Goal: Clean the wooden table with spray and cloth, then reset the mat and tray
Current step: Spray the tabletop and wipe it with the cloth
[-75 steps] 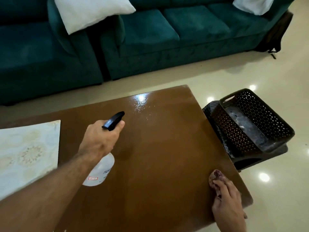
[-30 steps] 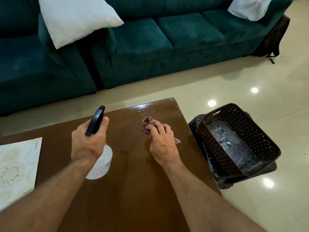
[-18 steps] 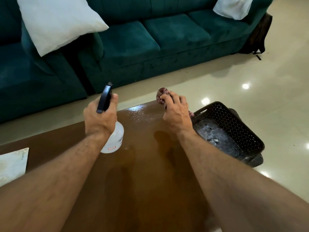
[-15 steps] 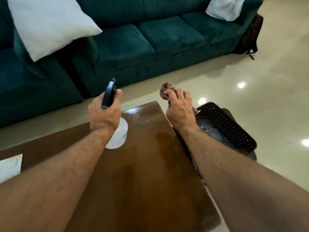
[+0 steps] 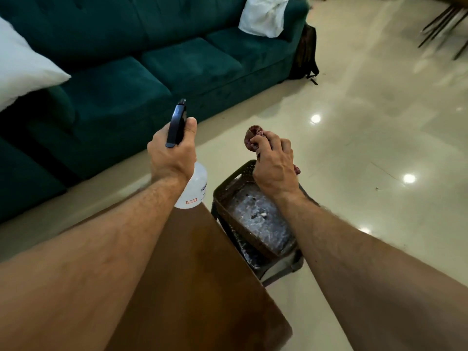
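The left hand is curled around the neck of a clear plastic spray bottle with a black trigger head, thumb up beside the head. The bottle is held upright in the air, its bottom just above the far edge of the brown wooden counter. The right hand is closed around a crumpled dark red patterned cloth; one part of the cloth sticks out above the fingers and a small end shows at the right of the hand. This hand is in the air, beyond the right edge of the counter and above the far end of a dark brown perforated plastic tray.

The tray sits tilted on a dark low stool, which stands on the floor just beside the right edge of the counter. The near right corner of the counter shows low in the view.

To the right and far side the glossy cream tile floor is open, with light spots on it. At the far left is a teal velvet sofa with a white cushion and a white cloth bundle; a strip of floor lies between the sofa and the counter. The mat does not show.
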